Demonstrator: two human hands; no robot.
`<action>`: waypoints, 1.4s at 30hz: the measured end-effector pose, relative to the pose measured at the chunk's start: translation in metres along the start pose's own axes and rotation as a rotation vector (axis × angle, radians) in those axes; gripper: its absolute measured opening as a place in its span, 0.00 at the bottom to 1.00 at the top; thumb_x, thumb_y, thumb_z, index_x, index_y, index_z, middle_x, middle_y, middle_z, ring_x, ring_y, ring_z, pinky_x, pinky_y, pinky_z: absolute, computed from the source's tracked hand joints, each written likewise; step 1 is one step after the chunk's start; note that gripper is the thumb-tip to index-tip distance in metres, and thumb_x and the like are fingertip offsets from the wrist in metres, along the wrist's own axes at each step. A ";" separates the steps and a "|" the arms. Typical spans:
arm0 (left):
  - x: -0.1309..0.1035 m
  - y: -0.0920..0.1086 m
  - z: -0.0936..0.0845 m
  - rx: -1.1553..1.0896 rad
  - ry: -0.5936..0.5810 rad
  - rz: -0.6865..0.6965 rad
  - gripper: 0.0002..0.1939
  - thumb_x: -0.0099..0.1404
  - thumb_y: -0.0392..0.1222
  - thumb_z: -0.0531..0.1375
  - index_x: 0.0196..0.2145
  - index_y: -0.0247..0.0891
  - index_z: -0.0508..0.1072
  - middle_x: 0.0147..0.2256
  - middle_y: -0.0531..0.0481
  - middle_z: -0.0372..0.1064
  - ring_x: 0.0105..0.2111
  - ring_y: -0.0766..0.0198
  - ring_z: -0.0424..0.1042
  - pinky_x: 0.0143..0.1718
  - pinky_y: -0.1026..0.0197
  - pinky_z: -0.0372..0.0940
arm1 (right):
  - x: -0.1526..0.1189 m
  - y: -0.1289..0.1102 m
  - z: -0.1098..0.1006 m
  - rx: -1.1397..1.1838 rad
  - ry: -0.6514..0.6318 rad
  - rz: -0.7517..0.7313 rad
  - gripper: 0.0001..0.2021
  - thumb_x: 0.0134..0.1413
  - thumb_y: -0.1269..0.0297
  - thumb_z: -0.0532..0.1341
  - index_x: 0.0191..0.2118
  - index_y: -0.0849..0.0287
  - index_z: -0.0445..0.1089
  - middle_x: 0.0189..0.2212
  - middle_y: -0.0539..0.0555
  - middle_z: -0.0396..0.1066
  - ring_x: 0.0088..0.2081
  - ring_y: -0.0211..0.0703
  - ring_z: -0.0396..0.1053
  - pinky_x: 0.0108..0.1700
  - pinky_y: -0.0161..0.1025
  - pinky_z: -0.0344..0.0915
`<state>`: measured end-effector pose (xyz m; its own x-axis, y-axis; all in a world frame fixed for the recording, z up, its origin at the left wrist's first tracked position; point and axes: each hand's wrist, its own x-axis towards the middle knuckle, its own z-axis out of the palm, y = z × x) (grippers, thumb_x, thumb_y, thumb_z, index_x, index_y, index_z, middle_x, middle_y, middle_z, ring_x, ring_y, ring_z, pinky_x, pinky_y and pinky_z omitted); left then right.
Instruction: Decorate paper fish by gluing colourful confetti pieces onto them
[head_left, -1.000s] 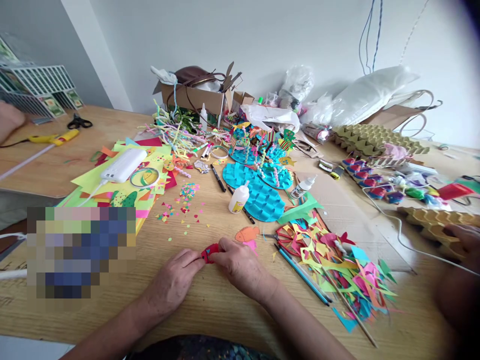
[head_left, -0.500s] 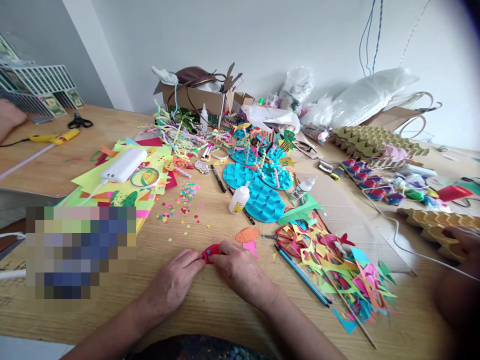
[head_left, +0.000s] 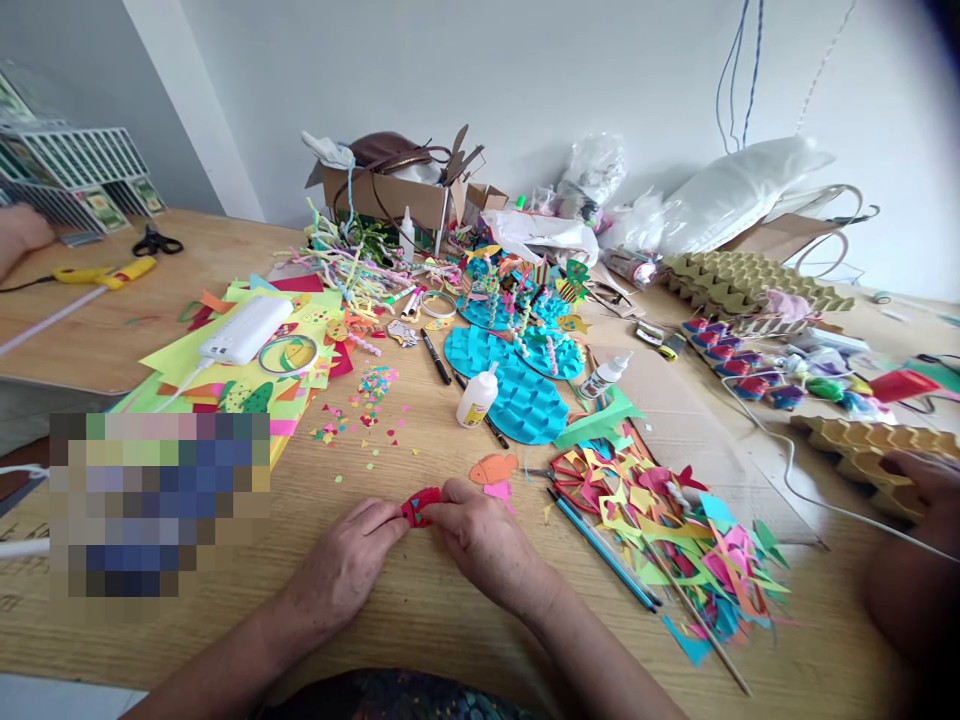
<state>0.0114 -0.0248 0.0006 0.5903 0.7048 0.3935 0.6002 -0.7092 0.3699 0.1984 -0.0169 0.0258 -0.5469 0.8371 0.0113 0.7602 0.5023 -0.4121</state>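
Observation:
A small red paper cut-out [head_left: 421, 507] with dark and blue marks, perhaps a fish, lies low over the table between my hands. My left hand [head_left: 351, 560] pinches its left edge with the fingers pressed together. At its right side, my right hand [head_left: 480, 540] has thumb and fingertips closed on it, hiding part of its shape. Just beyond my right hand lie an orange paper fish [head_left: 493, 468] and a pink paper piece [head_left: 498, 492]. A white glue bottle [head_left: 477, 398] stands behind them, and small confetti pieces [head_left: 377, 382] are scattered to the left.
Coloured paper scraps [head_left: 675, 500], red-handled scissors [head_left: 570, 475] and blue pens [head_left: 604, 555] lie to the right. Blue discs [head_left: 517, 395] with paper fish stand ahead. Another person's hand [head_left: 919, 475] is at an egg tray [head_left: 847, 440]. A power bank [head_left: 247, 330] sits on paper sheets.
Both hands stay in nearly the same place on the red paper cut-out. My right fingertips have shifted slightly, and a little more of its upper edge and blue mark shows.

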 end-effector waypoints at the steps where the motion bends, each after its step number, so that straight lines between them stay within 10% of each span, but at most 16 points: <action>1: 0.000 0.000 0.000 -0.003 0.006 0.003 0.16 0.66 0.36 0.42 0.38 0.35 0.69 0.34 0.47 0.67 0.35 0.64 0.65 0.37 0.61 0.66 | 0.000 0.000 0.000 0.007 0.001 0.001 0.11 0.53 0.74 0.52 0.35 0.55 0.70 0.29 0.50 0.64 0.27 0.34 0.62 0.27 0.30 0.54; 42: 0.000 0.000 0.001 -0.004 0.009 -0.013 0.16 0.65 0.32 0.43 0.38 0.35 0.69 0.35 0.47 0.68 0.35 0.64 0.66 0.37 0.60 0.66 | 0.002 -0.004 0.009 0.143 0.038 -0.011 0.11 0.52 0.75 0.52 0.31 0.57 0.71 0.32 0.52 0.69 0.32 0.35 0.66 0.33 0.29 0.60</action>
<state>0.0120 -0.0245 0.0001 0.5778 0.7136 0.3962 0.6057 -0.7002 0.3778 0.1917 -0.0192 0.0193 -0.5392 0.8407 0.0494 0.6954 0.4776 -0.5370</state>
